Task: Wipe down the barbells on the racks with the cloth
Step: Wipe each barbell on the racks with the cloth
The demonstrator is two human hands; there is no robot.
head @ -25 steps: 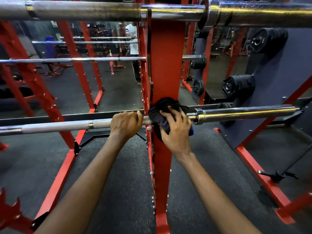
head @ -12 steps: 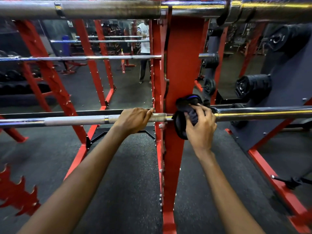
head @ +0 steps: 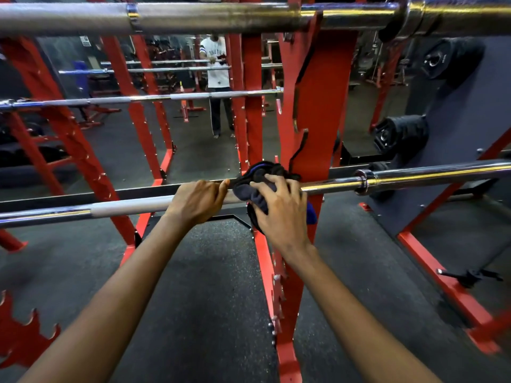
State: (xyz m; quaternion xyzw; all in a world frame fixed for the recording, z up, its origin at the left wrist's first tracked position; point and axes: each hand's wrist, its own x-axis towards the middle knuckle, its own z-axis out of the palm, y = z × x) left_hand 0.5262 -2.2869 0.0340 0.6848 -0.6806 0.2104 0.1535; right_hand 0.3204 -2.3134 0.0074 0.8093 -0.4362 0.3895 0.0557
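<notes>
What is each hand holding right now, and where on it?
Left hand grips the lower barbell shaft bare. Right hand clamps the bunched dark cloth around the shaft beside it.

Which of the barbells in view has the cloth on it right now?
The lower barbell, at hand height. The right hand presses the dark cloth around it, the left hand gripping alongside. The top barbell is untouched.

You have in view two hands, left (head: 197, 201) and right (head: 282, 210), one dark cloth (head: 255, 186), two near barbells, lower (head: 130, 207) and upper (head: 193, 17), and two wall-mounted plate stacks (head: 453, 58) (head: 401, 134).
</notes>
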